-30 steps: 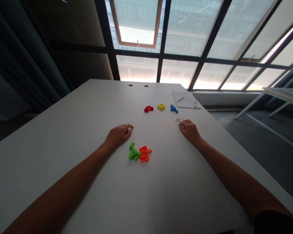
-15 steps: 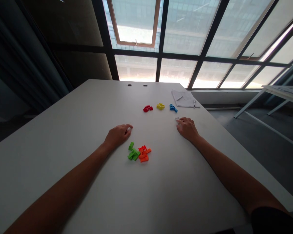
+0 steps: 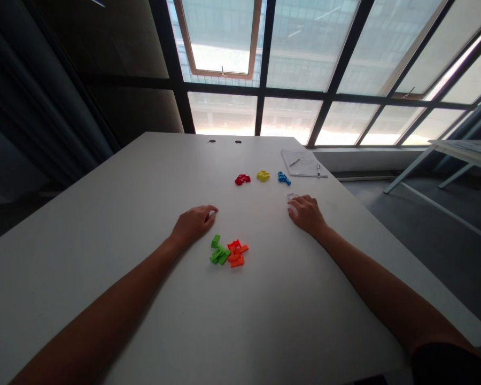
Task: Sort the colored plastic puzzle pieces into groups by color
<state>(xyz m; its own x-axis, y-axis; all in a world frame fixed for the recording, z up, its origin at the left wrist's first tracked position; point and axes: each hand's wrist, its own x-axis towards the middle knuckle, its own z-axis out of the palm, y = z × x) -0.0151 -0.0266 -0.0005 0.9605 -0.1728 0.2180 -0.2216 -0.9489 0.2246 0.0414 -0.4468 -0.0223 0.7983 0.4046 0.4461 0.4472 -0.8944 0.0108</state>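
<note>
Here we are, both arms out across the white table (image 3: 84,289); the left hand (image 3: 193,224) sits curled, its fingers (image 3: 209,210) loosely bent around a small pale bit (image 3: 212,213), though whether that's gripped I can't tell; the right hand (image 3: 307,215) lies relaxed, fingers (image 3: 299,200) released, just beside a translucent piece (image 3: 291,197); between the hands and nearer the body, green pieces (image 3: 219,253) and orange pieces (image 3: 236,254) lie heaped, kept in easy reach, it seems; further up, a red piece (image 3: 242,179), a yellow piece (image 3: 263,176) and a blue piece (image 3: 283,178) stand spaced in a row, apparently parted by colour; at upper right, a sheet of paper (image 3: 302,164) carries a pen (image 3: 294,161).
</note>
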